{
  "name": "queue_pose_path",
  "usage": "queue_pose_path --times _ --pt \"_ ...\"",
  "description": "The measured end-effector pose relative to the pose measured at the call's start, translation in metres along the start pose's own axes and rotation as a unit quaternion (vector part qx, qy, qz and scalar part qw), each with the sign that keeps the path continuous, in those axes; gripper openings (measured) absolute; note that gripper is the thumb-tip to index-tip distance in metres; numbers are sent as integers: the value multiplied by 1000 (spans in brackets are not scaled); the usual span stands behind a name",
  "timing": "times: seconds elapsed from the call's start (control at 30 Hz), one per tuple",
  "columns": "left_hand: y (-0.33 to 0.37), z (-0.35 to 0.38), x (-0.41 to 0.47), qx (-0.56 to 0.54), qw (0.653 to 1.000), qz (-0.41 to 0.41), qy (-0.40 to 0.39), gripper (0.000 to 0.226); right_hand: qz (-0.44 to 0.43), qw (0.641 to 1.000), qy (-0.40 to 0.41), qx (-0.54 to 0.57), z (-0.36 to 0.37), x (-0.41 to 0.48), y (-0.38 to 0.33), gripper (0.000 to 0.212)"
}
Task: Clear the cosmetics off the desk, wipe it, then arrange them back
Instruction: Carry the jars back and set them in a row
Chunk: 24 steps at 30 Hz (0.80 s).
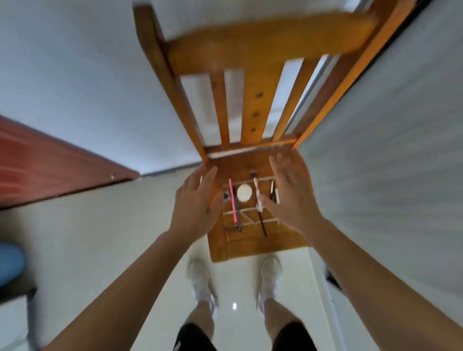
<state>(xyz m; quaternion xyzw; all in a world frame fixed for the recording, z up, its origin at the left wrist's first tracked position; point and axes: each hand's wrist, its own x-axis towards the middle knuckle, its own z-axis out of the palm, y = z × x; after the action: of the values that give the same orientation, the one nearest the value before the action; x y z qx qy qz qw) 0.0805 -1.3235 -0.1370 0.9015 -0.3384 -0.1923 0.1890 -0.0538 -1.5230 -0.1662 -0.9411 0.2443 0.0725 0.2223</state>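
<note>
The cosmetics lie on the seat of a wooden chair (262,244), directly in front of the person. The chair back rises on the far side.

Items on the seat, left to right:
- a small dark item (226,196) at the left edge, partly hidden by the left hand;
- a pink pencil (232,199), lying near to far;
- a dark pencil (238,217), just beside the pink one;
- a round white jar (244,193), to the right of the pencils;
- a pale-handled brush (256,185), head pointing far;
- a thin black handle (262,225), near the brush;
- further slim items (274,194) at the right, too blurred to identify.

Left hand (198,200): over the left edge of the seat, fingers straight and together, holding nothing.

Right hand (290,193): over the right side of the seat, fingers straight and spread, holding nothing. Its thumb overlaps the brush; contact cannot be determined.

The person's white shoes (199,276) stand on the pale floor (118,237) at the near edge of the chair. A red-brown panel (42,163) lies to the left.
</note>
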Motion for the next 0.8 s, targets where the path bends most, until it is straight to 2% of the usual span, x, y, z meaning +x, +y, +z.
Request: queue_pose_path --times 0.17,0.37,0.47,0.57,0.8 --pt "-48 100 16 -35 993 -97 -51 55 28 998 -53 33 101 15 20 95" --pt "-90 187 41 -41 989 -116 -88 57 67 994 -63 57 186 45 31 96" --pt "-103 212 49 -14 990 -122 -63 55 77 995 -40 50 210 57 35 93" --pt "-110 226 52 21 992 -121 -3 47 70 997 -5 15 225 60 37 83" --pt "-108 213 49 -41 990 -126 52 38 78 995 35 47 210 53 31 70"
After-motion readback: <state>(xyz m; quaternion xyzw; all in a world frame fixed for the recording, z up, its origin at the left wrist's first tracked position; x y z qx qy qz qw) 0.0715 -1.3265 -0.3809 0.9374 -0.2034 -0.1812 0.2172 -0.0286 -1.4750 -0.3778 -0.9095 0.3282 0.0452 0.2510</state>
